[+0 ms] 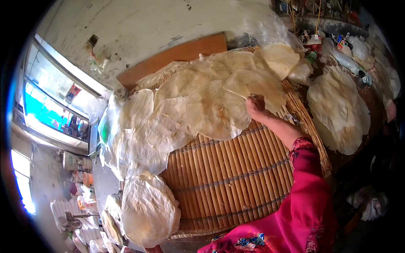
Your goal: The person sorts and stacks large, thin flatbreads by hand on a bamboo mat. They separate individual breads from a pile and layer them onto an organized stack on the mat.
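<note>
My right hand [256,105] reaches out over a slatted mat, its fingers closed at the near edge of a thin, pale round flatbread [254,85]. Several more overlapping flatbreads [217,110] cover the far and left parts of the mat, some with brownish patches. At the lower edge, a sliver of my left hand [154,249] shows beneath a thick, wrinkled stack of flatbreads [148,211]; its fingers are hidden, so its grip cannot be made out.
Bare cane slats of the mat [230,181] show nearest me. Another flatbread pile [338,107] lies to the right, below plastic bags [358,48] and clutter. An orange-brown board [173,58] leans on the back wall. At left are a window [52,109] and a fan [69,221].
</note>
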Tool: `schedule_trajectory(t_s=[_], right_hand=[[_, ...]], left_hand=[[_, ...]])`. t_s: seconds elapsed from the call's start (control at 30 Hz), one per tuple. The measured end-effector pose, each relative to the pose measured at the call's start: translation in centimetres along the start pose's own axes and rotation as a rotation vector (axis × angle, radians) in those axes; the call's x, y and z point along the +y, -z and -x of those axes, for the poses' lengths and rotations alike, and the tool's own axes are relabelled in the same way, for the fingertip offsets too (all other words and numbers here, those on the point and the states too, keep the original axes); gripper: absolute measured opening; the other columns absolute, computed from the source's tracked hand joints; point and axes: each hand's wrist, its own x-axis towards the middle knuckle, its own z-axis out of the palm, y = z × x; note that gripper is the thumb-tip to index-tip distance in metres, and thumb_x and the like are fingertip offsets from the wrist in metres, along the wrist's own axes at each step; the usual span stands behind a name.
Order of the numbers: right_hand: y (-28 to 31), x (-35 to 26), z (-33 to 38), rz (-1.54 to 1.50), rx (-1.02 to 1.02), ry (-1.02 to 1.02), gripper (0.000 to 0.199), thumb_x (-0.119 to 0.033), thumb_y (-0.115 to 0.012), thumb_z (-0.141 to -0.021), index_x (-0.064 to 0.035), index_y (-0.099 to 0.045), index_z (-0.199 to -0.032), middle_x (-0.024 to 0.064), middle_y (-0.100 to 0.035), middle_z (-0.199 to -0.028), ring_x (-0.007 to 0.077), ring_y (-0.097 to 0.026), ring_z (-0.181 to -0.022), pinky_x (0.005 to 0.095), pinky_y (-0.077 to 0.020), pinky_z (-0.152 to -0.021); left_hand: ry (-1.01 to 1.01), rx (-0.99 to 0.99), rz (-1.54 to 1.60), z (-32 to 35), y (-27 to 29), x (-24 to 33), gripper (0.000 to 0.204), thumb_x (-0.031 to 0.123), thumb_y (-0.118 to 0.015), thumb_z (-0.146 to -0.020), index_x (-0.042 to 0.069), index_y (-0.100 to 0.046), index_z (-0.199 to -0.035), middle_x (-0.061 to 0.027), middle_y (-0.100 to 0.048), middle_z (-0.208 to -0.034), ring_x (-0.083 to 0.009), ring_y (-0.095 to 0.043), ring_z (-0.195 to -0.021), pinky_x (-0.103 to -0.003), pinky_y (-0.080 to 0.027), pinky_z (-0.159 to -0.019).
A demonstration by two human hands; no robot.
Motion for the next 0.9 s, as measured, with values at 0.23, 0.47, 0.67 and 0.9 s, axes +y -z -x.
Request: schedule_trajectory(t_s=[0.23, 0.47, 0.67, 0.9], right_hand=[[2.6, -7.9, 1.8, -0.065, -0.204, 0.167, 0.01, -0.016, -0.045, -0.074, -0.0086, -0.052, -0.075, 0.0087, -0.05, -0.076, 0.0255, -0.049, -0.079, 0.0423, -0.039, -0.062], [12.2, -27.6, 6.6, -0.671, -0.705, 0.487, 0.032, -0.02, -0.051, -0.078, 0.007, -0.049, -0.096, 0.0213, -0.053, -0.094, 0.0318, -0.05, -0.095, 0.0419, -0.0449, -0.077], [23.7, -43.7, 14.5, -1.105, -0.607, 0.965, 0.073, -0.038, -0.061, -0.073, 0.0138, -0.033, -0.115, 0.0327, -0.037, -0.117, 0.0417, -0.04, -0.11, 0.0478, -0.033, -0.091], [26.8, -48.2, 14.8, -0.857, -0.389, 0.921, 0.06, -0.033, -0.061, -0.07, 0.0109, -0.043, -0.105, 0.0256, -0.05, -0.1, 0.0375, -0.045, -0.103, 0.0439, -0.0385, -0.081]], left_hand=[[-0.028, -0.097, 0.041, -0.1, 1.9, 0.6, 0.027, -0.002, -0.049, -0.074, -0.001, -0.055, -0.1, -0.01, -0.059, -0.091, -0.0177, -0.057, -0.077, -0.031, -0.049, -0.065], [-0.357, -0.218, 0.005, 3.7, 4.5, 2.8, 0.027, -0.004, -0.047, -0.074, -0.002, -0.055, -0.1, -0.0101, -0.059, -0.089, -0.0172, -0.057, -0.074, -0.031, -0.049, -0.063], [-0.551, -0.135, -0.039, 10.5, -6.2, 3.6, 0.015, -0.01, -0.048, -0.067, 0.001, -0.056, -0.073, -0.0014, -0.057, -0.071, -0.0092, -0.053, -0.061, -0.023, -0.045, -0.055], [-0.586, -0.146, 0.074, 11.2, -5.8, 3.8, 0.023, -0.012, -0.044, -0.068, -0.002, -0.056, -0.085, -0.0033, -0.058, -0.079, -0.0085, -0.054, -0.061, -0.02, -0.044, -0.053]])
